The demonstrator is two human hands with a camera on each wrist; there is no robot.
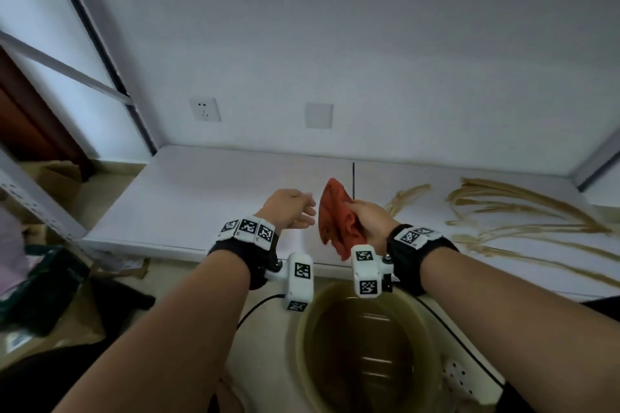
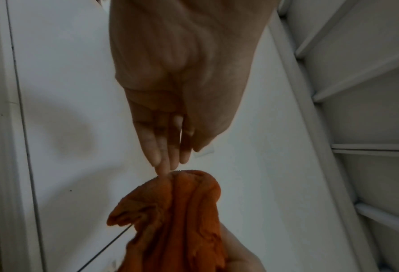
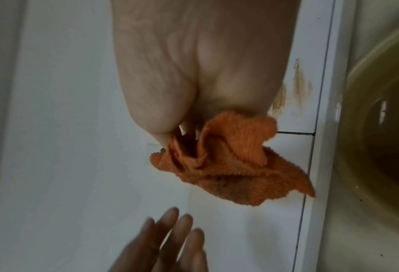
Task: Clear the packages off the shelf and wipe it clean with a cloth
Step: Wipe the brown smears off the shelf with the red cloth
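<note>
My right hand grips a crumpled orange cloth above the front edge of the white shelf. The cloth hangs bunched from the curled fingers of my right hand. My left hand hovers just left of the cloth with straight fingers and holds nothing; in the left wrist view its fingertips almost touch the cloth. No packages are on the shelf. Brown streaks smear the shelf's right half.
A round basin of murky brown water sits below the shelf's front edge, under my wrists. A cardboard box and dark items lie on the floor at left. The white back wall carries a socket.
</note>
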